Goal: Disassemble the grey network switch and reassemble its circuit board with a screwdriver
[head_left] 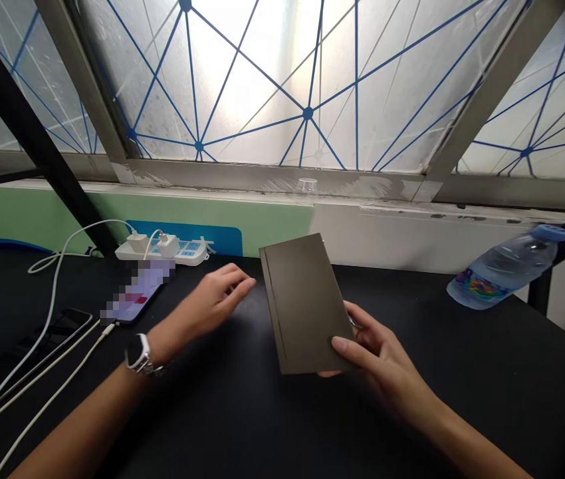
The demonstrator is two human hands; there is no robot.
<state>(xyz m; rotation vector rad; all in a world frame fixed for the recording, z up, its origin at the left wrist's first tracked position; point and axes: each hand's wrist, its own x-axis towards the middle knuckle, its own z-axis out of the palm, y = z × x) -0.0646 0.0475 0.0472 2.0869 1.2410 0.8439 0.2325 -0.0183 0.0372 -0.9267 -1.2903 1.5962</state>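
A dark grey-brown hardcover notebook (307, 306) is held up, slightly tilted, above the black table. My right hand (375, 349) grips its lower right edge, thumb on the cover and the other fingers behind, partly hidden. A ring shows on one finger. To the left of the notebook, apart from it, my left hand (220, 299) hovers over the table with loosely bent fingers and the thumb stretched out; nothing is in it. A watch (137, 352) and a bracelet are on the left wrist.
Left of my arm lie a lit phone (137, 293) on a charging cable and a second dark phone (70, 322). A white power strip (190, 251) with plugs sits by the wall. A water bottle (509, 269) leans at the right. Black table (502, 372) stretches below.
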